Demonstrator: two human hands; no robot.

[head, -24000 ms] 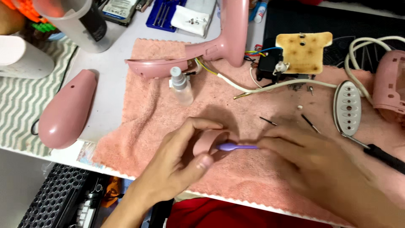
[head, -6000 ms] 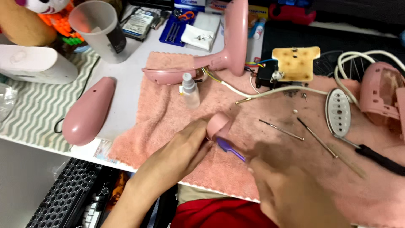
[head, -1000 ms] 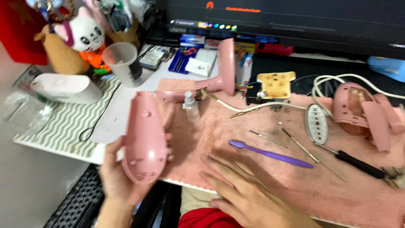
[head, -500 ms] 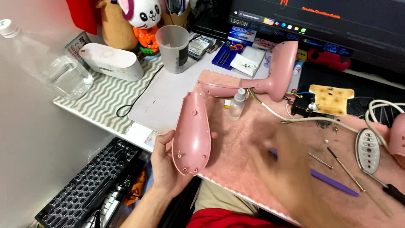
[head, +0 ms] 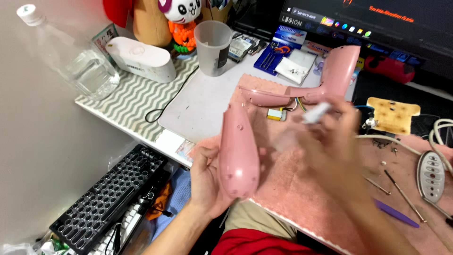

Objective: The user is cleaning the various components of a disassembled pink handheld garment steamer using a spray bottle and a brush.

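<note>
**Holding a pink shell half over the towel**

Gripping the pink casing half (head: 238,151) at lower centre of the frame, the left hand (head: 207,182) has its fingers wrapped around the shell's underside, thumb along the near edge. The right hand (head: 330,141), blurred at centre right, lifts a small spray bottle (head: 315,112); its fingers look curled round the bottle. Both hover over the pink towel (head: 292,198). The other pink body part (head: 330,80) lies at upper centre, a purple tool (head: 396,215) at lower right, a grey cup (head: 213,47) at the top.
</note>
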